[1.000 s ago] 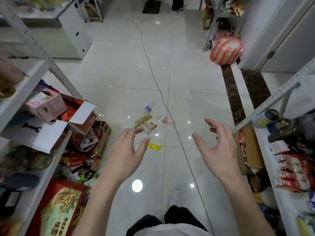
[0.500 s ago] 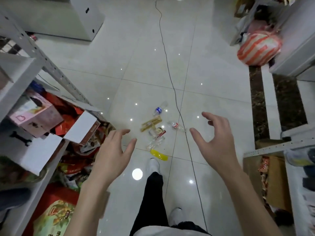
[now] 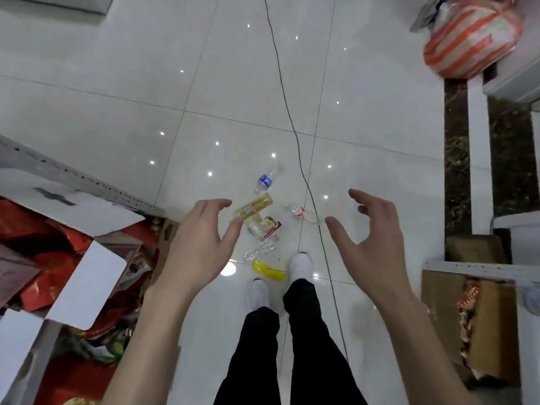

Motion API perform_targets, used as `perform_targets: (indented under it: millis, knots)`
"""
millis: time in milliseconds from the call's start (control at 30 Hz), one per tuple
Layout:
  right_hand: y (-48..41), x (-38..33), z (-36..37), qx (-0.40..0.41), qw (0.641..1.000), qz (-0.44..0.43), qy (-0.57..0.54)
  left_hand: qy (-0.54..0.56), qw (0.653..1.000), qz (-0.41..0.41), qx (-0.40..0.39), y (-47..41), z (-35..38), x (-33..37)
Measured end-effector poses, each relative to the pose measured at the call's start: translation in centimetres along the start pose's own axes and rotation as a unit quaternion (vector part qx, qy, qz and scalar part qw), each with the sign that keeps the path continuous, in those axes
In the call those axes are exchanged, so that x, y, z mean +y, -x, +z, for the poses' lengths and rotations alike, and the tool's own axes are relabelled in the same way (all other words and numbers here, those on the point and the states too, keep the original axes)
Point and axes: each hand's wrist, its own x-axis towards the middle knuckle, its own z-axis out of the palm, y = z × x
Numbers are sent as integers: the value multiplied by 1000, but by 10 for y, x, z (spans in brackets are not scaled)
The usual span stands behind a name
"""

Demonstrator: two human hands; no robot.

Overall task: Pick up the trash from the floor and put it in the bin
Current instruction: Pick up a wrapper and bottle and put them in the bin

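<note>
Both hands raised over the floor, empty. Left hand [image 3: 201,247] at centre-left, fingers spread and loosely curled; right hand [image 3: 369,238] at centre-right, likewise wide. Between them on the white tile floor [image 3: 102,92], a scatter of trash: small clear bottle with blue label [image 3: 266,180], tan wrapper [image 3: 253,209], crumpled red-and-white wrapper [image 3: 301,213], clear plastic [image 3: 260,249], yellow wrapper [image 3: 268,270] just beside the 2 white shoes [image 3: 301,266]. Black cable [image 3: 287,112] runs down the frame's middle. Striped bag [image 3: 470,39] upper right.
</note>
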Motion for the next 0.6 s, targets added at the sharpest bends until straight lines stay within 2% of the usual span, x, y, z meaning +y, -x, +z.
perform_targets:
  millis: [200,367,600]
  knots:
    - [-81,83,69,-2,1000,17,4,-9,1000,-4,0,-111,74,-37]
    - [-142,182,149,-20,999,34,17,-32,999,-11,-16,-190,170,-99]
    - [-200,324,265,-31,999,14,36,-73,996,-3,-49,-291,320,-204]
